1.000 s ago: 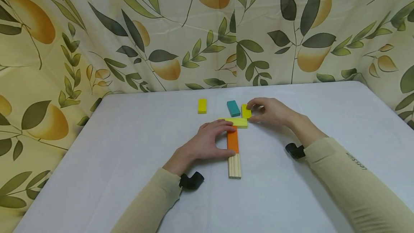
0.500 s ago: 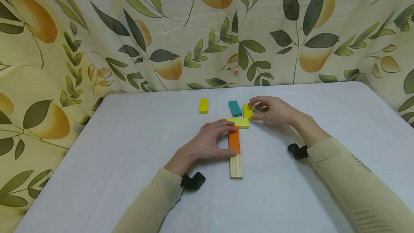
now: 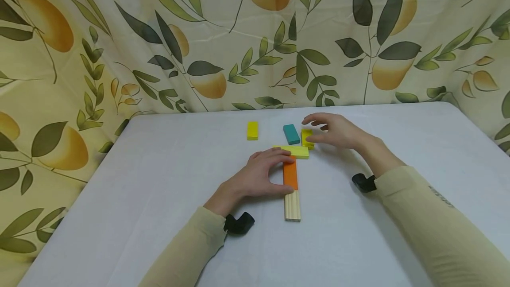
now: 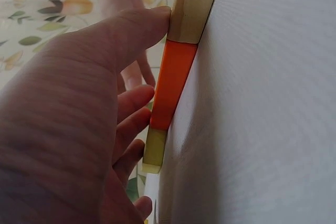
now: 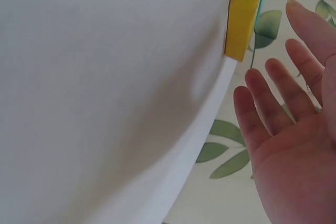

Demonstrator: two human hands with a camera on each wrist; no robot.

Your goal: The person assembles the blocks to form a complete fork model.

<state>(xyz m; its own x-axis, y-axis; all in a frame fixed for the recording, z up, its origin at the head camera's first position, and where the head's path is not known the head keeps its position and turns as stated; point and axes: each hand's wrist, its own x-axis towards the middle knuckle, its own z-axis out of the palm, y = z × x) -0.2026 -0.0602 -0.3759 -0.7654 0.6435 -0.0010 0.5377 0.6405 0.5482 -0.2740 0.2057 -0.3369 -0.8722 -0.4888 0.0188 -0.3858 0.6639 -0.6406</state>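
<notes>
My left hand [image 3: 255,176] lies beside a line of blocks on the table. Its thumb rests where a plain wooden block [image 3: 292,207] meets an orange block [image 3: 290,176]. The fingertips reach the orange block and a light yellow-green block [image 3: 299,152] laid crosswise at its far end. In the left wrist view the fingers stay extended along these blocks. My right hand [image 3: 336,131] hovers by a small yellow block [image 3: 306,133] at the right end of the crosswise one, fingers loosely spread. The right wrist view shows the palm [image 5: 299,140] holding nothing, apart from that yellow block [image 5: 241,24].
A teal block [image 3: 291,134] lies slightly turned behind the crosswise block. Farther left sits another yellow block [image 3: 253,130]. A white cloth covers the table [image 3: 159,167], and a fruit-patterned curtain [image 3: 255,34] hangs behind its far edge.
My right hand has let go of the small yellow block, its fingers lifting and spreading. The left hand has kept its place, and the whole view has shifted slightly.
</notes>
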